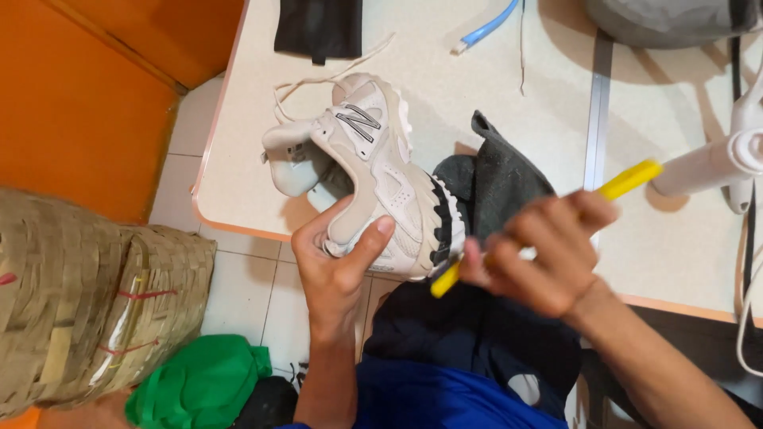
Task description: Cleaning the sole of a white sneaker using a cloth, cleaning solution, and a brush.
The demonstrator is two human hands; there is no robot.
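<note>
Overhead, the pale table is filling most of the view, its rounded corner meeting white floor tiles and an orange wall at the left. Beside that wall a woven basket is standing on the floor, with a green bag lying just beside its lower edge. At the table's near edge the person is holding a white sneaker on its side, sole turned to the right, loose laces trailing up across the tabletop. A dark grey cloth is lying just behind the sneaker's sole, touching it. The left hand is gripping the sneaker from below, thumb pressing on the upper and fingers curling inside the opening. The right hand is closing its fingers around a yellow brush handle, which is running slantwise from the sole's lower edge up toward a white stand at the right. A black cloth and a blue strip are lying at the table's far edge.
</note>
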